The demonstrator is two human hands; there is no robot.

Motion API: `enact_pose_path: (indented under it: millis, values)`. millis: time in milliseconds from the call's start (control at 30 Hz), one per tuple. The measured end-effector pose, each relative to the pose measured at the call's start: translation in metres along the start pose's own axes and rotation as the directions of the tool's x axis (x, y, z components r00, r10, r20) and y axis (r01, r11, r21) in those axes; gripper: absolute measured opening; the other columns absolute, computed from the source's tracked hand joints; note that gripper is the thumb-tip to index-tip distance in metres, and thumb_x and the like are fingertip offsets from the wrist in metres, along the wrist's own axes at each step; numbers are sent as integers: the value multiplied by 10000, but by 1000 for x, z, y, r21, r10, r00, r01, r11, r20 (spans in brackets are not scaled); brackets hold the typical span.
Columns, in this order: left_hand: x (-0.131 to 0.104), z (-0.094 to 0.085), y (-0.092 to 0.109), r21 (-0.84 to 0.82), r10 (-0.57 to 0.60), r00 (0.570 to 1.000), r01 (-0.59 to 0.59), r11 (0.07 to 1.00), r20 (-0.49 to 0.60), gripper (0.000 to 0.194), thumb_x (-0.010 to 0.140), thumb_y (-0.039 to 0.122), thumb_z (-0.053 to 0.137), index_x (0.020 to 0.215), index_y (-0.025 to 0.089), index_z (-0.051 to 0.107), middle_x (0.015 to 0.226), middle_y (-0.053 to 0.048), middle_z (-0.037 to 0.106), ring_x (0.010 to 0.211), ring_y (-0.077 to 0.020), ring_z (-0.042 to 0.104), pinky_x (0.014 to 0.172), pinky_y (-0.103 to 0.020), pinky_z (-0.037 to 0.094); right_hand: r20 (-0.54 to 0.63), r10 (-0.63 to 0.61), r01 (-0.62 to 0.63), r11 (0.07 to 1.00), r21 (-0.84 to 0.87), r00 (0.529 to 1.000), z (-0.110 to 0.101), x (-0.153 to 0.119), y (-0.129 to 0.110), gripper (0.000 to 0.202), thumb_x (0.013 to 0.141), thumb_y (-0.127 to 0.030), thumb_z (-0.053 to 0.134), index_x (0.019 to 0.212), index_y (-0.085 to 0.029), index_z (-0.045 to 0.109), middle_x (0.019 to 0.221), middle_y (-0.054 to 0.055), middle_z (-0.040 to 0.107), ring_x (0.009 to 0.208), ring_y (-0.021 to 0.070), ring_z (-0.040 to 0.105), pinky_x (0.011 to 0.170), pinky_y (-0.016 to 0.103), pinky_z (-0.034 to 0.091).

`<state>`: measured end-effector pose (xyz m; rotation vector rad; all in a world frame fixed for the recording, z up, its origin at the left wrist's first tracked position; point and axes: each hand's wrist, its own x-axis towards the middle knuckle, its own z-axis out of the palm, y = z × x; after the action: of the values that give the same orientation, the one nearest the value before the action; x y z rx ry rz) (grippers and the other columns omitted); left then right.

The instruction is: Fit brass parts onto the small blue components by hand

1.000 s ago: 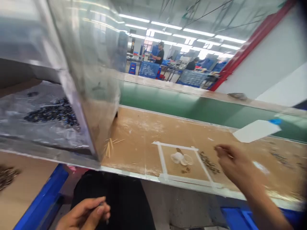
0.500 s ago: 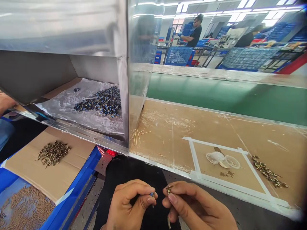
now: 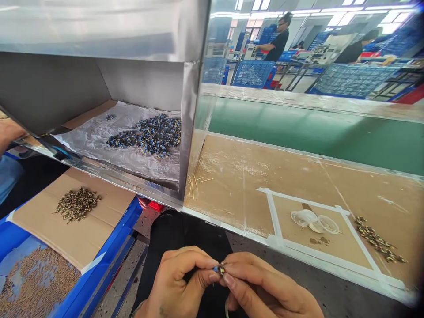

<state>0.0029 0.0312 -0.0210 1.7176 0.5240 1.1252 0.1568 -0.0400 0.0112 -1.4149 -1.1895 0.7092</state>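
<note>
We're working right in front of the box, below its near right corner, and both hands are gripping! Our left hand is pinching a blue part between thumb and forefinger, and our right hand is pinching a brass part the same way. The two parts are facing each other right at the fingertips; the fingers are hiding so much that we're not managing to tell how they're joined, if at all.

Inside the box, a dark heap flecked with blue is lying on a crumpled sheet, with a small cluster sitting behind it to the left. Below the box's front edge, a brass pile is resting on cardboard, and brown bits are spreading beside it.

Over to the right of the box, we're spotting sticks lying close by its wall, then, farther off, cups sitting inside a tape frame, and a brass row lying just past that. At the box's far left, another person's hand is showing.
</note>
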Motion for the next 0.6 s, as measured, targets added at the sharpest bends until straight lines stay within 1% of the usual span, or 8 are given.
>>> enact_pose_path:
  millis: [67,133,233,300,400,433,500,600]
  values:
    - [-4,-4,-1,30,-73,997,72,997,34,59,918,96,678,900,151,665,826,50,699,744,-28,654,725,-103,490,-60,-57,50,992,-113,997,0,5,-2,399,852,-553,731,875,-156,762,800,113,619,645,169,616,515,226,554]
    - [-8,-9,-2,96,-196,976,187,978,98,62,947,160,675,891,188,677,836,96,695,763,-6,642,786,-132,454,-32,-98,90,979,-181,995,-3,7,-1,417,859,-578,711,849,-163,757,788,111,612,656,170,616,534,227,557]
    - [-12,-16,1,276,-341,922,285,918,182,69,983,233,632,938,254,680,870,138,672,834,-6,610,856,-174,393,55,-103,113,962,-248,993,-11,6,3,378,891,-533,693,832,-163,749,788,111,616,685,174,633,563,220,561]
    - [-10,-19,6,335,-387,901,309,890,198,86,984,227,592,930,237,659,839,107,648,808,-36,578,797,-197,390,145,-87,123,957,-262,986,-16,4,6,302,923,-444,679,831,-163,740,810,105,632,719,170,652,596,207,565]
    - [-4,-19,10,314,-370,893,285,906,256,124,987,204,545,888,186,616,819,59,635,762,-69,557,725,-217,387,350,-94,173,964,-203,932,-21,4,8,114,973,-209,619,899,-199,706,888,28,666,788,108,672,683,160,566]
    - [-3,-19,11,317,-346,896,254,914,279,130,994,204,536,887,178,604,821,51,632,759,-75,551,726,-222,385,402,-106,188,967,-172,910,-21,5,8,128,973,-137,599,925,-214,690,906,-8,670,798,80,673,704,143,563]
    - [-2,-18,9,330,-304,896,194,924,324,128,996,185,517,891,164,589,813,38,621,747,-85,548,722,-238,381,419,-130,199,972,-127,899,-20,8,8,184,955,-62,590,944,-225,676,909,-49,672,783,51,673,710,124,561]
    - [-5,-17,7,365,-301,883,164,916,360,128,993,164,494,901,158,584,806,27,602,730,-96,535,695,-267,362,388,-141,194,976,-101,911,-16,10,8,177,944,-62,603,897,-205,694,857,-40,676,754,60,679,691,122,563]
